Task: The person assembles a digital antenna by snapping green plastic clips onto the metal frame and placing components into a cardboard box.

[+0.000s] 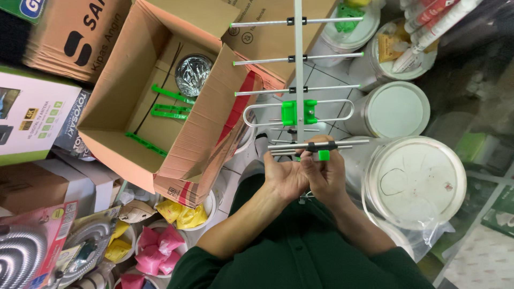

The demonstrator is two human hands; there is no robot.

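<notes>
I hold a metal aerial (pixel 299 69) upright in front of me: a long silver boom with several cross rods, a looped rod and green plastic clips. My left hand (pixel 284 176) and my right hand (pixel 325 176) meet at its lower end. Both grip the lowest bundle of rods by a green clip (pixel 323 155). My fingers wrap over the rods, so the boom's bottom end is hidden behind them.
An open cardboard box (pixel 176 91) to the left holds green plastic strips (pixel 168 109) and a shiny foil bundle (pixel 191 74). White lidded buckets (pixel 415 179) stand on the right. More cartons and bags of yellow and pink goods (pixel 160 243) crowd the lower left.
</notes>
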